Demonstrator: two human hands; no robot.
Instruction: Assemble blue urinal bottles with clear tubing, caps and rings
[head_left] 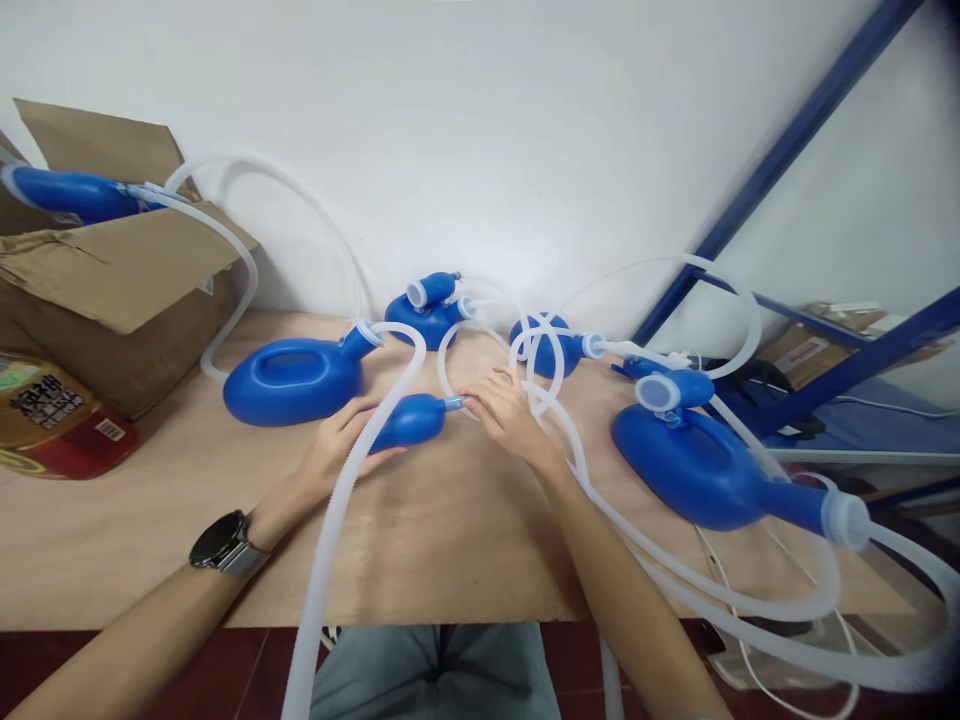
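My left hand (337, 440) is closed around a small blue urinal head (411, 421), a rounded plastic piece with a narrow nozzle pointing right. At the nozzle's pale tip (454, 403), the fingers of my right hand (506, 408) pinch together; whether a hose end is between them is hidden. A white corrugated hose (341, 500) runs in front of my left hand and down past the table edge. Just behind that hand lies a blue urinal bottle (296, 380) with a handle opening and a white-collared neck.
More blue bottles lie at the back (424, 322), centre right (551, 345) and right (690, 470), amid looping hoses. An open cardboard box (120, 270) and a red-and-yellow jug (60, 415) stand left. A blue metal frame (780, 150) rises at right.
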